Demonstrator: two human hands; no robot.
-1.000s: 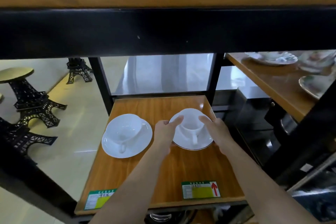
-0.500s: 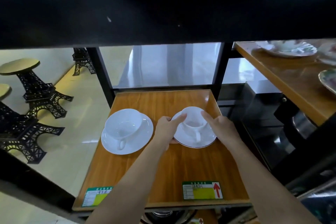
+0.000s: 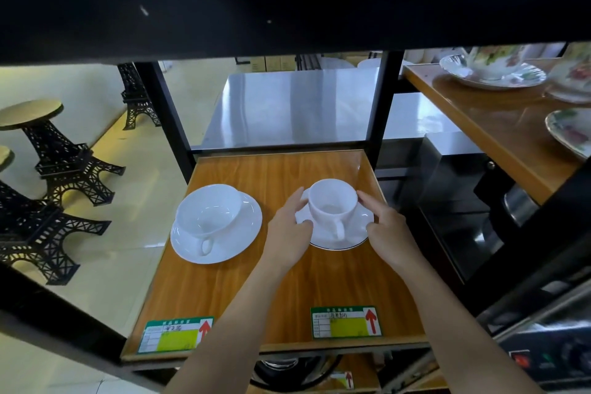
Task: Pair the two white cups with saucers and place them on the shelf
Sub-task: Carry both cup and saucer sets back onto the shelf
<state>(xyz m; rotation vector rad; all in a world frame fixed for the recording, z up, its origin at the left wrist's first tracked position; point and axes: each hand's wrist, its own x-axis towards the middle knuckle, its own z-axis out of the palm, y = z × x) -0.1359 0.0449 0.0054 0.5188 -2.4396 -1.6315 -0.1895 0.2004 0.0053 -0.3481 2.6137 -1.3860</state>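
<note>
Both pairs sat on the shelf [image 3: 275, 291] as I saw it: the left cup [image 3: 208, 211] on its saucer [image 3: 243, 230] at about 9 o'clock, the right cup [image 3: 332, 201] on its saucer [image 3: 355, 233] at centre. My left hand [image 3: 287, 230] and right hand [image 3: 388, 233] flanked the right saucer, fingers spread and touching its rim, not clamped on anything. I judged the task almost finished; only letting go and perhaps a nudge remained. Two price labels [image 3: 347, 321] lay at 6 o'clock, floral dishes [image 3: 494, 73] at 2 o'clock on a neighbouring shelf, tower stools [image 3: 60, 157] at 9 o'clock. The black beam [image 3: 287, 0] overhead crowded any lift.
</note>
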